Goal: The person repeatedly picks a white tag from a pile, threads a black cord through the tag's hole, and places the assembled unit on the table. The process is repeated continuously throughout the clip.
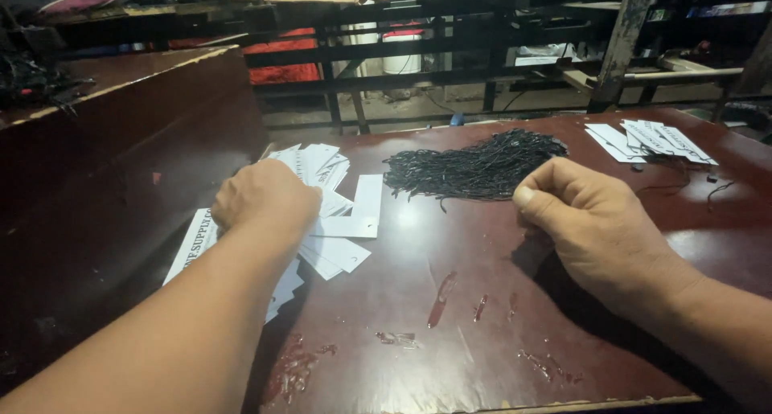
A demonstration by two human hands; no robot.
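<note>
On the dark red desk, the left hand is pressing curled fingers onto scattered white paper tags. Right hand is pinching its fingers together beside the black string bundle.

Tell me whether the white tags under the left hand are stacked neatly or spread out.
Spread out: the white tags fan loosely at different angles across the table beneath the left hand.
</note>
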